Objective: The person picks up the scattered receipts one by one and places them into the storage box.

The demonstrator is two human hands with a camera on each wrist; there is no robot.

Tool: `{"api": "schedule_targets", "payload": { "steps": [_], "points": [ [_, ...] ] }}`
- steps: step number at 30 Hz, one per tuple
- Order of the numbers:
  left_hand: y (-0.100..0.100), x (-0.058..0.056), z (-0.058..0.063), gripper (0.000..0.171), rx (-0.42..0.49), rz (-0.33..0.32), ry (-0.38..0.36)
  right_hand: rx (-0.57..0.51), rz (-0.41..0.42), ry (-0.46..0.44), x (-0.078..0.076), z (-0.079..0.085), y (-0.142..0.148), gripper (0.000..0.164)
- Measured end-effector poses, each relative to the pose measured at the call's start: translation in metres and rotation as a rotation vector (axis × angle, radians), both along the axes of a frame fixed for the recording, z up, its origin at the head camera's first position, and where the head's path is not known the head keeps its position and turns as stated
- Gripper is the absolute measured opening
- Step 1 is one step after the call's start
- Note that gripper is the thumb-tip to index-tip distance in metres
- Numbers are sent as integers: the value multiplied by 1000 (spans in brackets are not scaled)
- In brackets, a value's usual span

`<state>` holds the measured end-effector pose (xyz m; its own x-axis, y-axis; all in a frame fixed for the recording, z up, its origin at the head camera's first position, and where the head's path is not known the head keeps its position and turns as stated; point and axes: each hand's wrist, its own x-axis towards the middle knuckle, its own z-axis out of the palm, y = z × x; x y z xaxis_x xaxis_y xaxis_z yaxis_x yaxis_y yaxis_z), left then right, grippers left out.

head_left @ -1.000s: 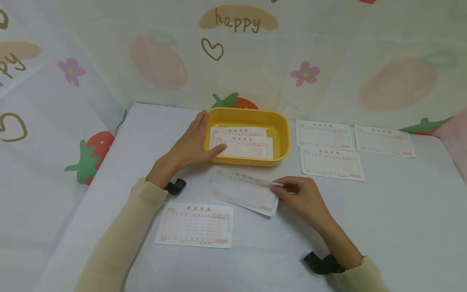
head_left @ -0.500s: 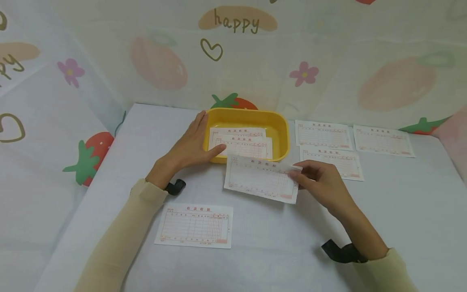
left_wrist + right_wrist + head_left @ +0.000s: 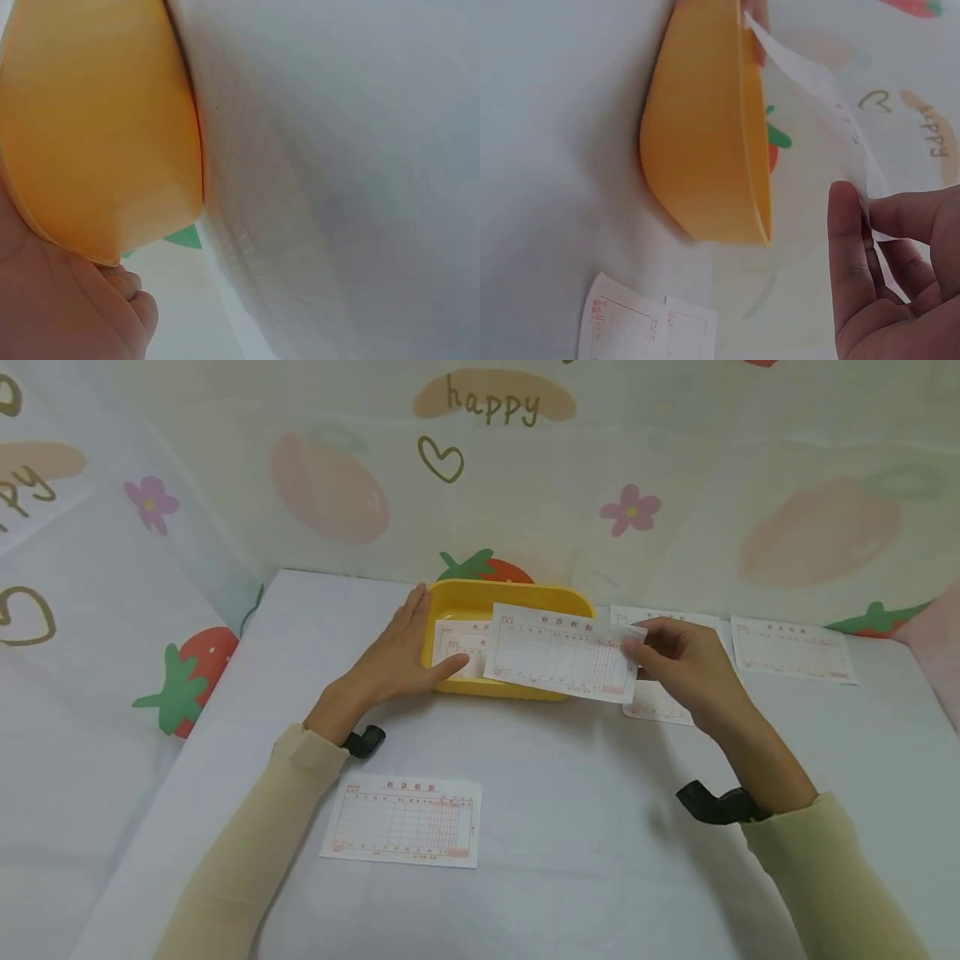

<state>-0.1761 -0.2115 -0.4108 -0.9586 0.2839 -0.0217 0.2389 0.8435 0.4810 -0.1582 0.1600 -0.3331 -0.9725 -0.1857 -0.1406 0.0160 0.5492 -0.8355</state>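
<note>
"So, what lies nearest?"

"One printed slip (image 3: 401, 821), flat on the white table (image 3: 570, 827), closer to its left edge than its right."

"And the right hand (image 3: 690, 664)?"

"Grasping: thumb and fingers pinch the right end of a raised slip (image 3: 558, 652), holding it tilted over the right half of the yellow tray (image 3: 468, 599). Whether its left end touches the rim, I cannot tell."

"The left hand (image 3: 386, 652)?"

"Fingers extended along the tray's left side, thumb over the near rim."

"Inside the tray?"

"Two overlapping slips (image 3: 476, 647), partly covered by the raised one."

"Farther off?"

"To the right, a pair of slips (image 3: 660, 703) sits partly behind the right hand, and a third slip (image 3: 795, 649) lies by the table's back right corner. Past the back edge hangs a cloth (image 3: 525, 493) with strawberries."
</note>
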Motion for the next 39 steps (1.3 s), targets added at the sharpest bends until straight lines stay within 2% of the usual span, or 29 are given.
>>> {"api": "schedule_targets", "payload": {
  "steps": [5,10,22,27,32,39],
  "points": [
    [0,-1,-1,113,12,-2,10,8,-1,-17,-19,0,-8,40],
    [0,0,0,111,12,-4,15,-15,35,-47,-33,-3,-17,38],
    [-1,-1,1,113,1,1,4,-29,80,-98,-50,-16,-68,38],
    [0,1,1,113,-2,2,-11,8,85,-63,-55,-23,-85,34],
    [0,2,2,114,0,6,-28,91,80,-27,-57,-30,-96,35],
    [0,1,2,113,4,2,-21,188,140,95,-52,-30,-104,43]
  ]
}}
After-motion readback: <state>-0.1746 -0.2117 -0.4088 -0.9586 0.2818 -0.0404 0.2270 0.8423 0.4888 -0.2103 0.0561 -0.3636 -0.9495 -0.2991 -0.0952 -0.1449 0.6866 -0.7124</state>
